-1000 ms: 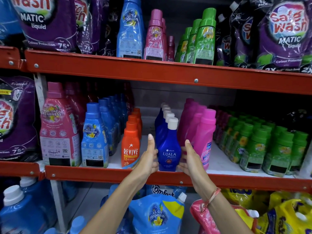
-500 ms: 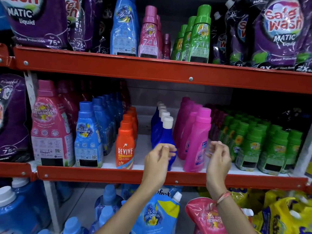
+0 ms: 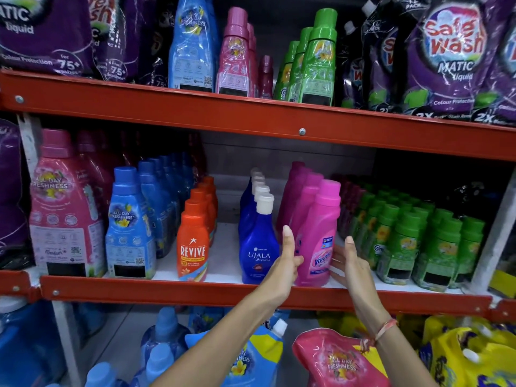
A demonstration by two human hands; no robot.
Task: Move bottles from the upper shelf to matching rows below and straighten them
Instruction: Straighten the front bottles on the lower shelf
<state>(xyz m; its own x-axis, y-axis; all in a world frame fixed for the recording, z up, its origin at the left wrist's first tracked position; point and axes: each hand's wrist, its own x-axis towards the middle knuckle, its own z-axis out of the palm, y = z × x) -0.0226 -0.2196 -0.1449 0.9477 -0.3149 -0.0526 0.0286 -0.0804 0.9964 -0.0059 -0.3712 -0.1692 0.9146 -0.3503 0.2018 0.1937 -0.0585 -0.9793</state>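
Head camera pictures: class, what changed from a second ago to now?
Both hands moved rightward from the blue Ujala bottle to the pink Vanish bottle. The left hand and right hand now flank it, open, fingers touching its sides. The Ujala bottle stands free. The other rows look unchanged.

Middle shelf [image 3: 195, 294], left to right: Revive bottle row [image 3: 193, 241], Ujala bottle row [image 3: 258, 247], Vanish bottle row [image 3: 318, 236], then small bottle rows [image 3: 413, 236]. Each row running front to back. Left hand [image 3: 284, 263] between front Ujala and front Vanish bottles; right hand [image 3: 349, 263] just right of front Vanish bottle. Upper shelf [image 3: 251, 115] above, carrying upright bottles [image 3: 234, 51] between pouches [image 3: 446, 57]
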